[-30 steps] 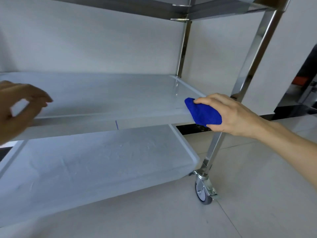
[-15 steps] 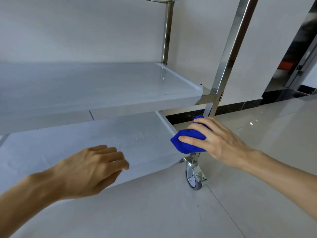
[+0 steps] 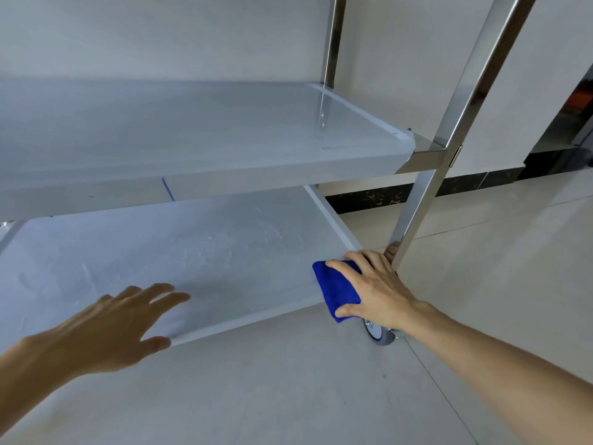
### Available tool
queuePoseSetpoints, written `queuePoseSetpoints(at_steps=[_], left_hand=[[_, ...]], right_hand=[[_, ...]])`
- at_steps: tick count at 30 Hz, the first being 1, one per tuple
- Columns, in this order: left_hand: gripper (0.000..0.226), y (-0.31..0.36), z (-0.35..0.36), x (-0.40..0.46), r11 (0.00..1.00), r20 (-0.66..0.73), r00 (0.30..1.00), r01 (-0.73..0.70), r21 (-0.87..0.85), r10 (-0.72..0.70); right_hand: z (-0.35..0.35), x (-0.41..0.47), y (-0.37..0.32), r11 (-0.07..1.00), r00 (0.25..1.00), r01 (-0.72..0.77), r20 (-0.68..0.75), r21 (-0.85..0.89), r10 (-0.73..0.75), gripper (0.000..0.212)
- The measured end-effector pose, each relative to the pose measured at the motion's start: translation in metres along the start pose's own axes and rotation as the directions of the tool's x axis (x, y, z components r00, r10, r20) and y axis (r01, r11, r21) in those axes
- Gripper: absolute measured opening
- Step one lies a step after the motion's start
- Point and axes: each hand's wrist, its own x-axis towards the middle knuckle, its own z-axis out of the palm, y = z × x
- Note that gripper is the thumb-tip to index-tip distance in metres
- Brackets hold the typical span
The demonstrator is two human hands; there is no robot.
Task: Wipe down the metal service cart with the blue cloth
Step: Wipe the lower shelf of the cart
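Note:
The metal service cart fills the view, with a middle shelf and a bottom shelf, both covered in pale film. My right hand grips the folded blue cloth at the front right corner of the bottom shelf, beside the shiny upright post. Over the front edge of the bottom shelf, my left hand has its fingers spread and holds nothing.
A grey caster wheel shows under my right hand. The cart stands on a pale tiled floor near a white wall with a dark skirting. A dark doorway lies at the far right.
My right hand has carried the cloth down from the middle shelf's corner to the bottom shelf's corner. My left hand has come in, moved forward and opened over the bottom shelf.

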Motion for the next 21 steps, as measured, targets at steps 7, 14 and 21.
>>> queuePoseSetpoints(at_steps=[7,14,21], left_hand=[[0.073,-0.009,0.005,0.011,0.998,0.041,0.999,0.024,-0.057,-0.022],[0.074,-0.011,0.009,0.010,0.997,-0.016,1.000,0.025,-0.069,-0.026],[0.071,-0.004,0.009,0.008,0.998,-0.038,0.999,0.027,-0.054,-0.029]], right_hand=[[0.007,0.019,-0.069,0.984,0.984,0.130,-0.104,-0.121,-0.143,0.085],[0.007,0.035,-0.102,0.925,0.923,0.374,-0.070,-0.067,-0.378,0.075],[-0.009,0.017,0.010,0.994,0.991,0.111,0.076,0.012,-0.111,0.092]])
